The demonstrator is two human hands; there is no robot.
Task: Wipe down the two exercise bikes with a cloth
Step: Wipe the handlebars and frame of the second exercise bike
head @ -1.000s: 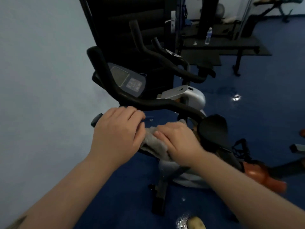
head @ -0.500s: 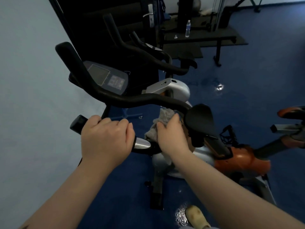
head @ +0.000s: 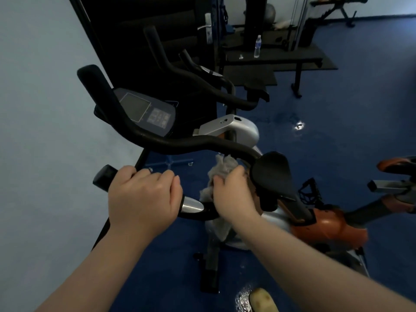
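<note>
Over blue floor (head: 337, 143), right hand (head: 234, 197) fingers clutch cloth (head: 221, 170); left hand (head: 144, 199) grips handlebar (head: 193, 207).

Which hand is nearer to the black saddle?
Right. The right hand holds the cloth just beside the saddle; the left hand grips the handlebar farther away.

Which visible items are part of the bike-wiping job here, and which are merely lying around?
Job: grey cloth in right hand; near bike's handlebar, gripped by left hand; second bike behind.
Lying about: water bottle; weight bench.
</note>
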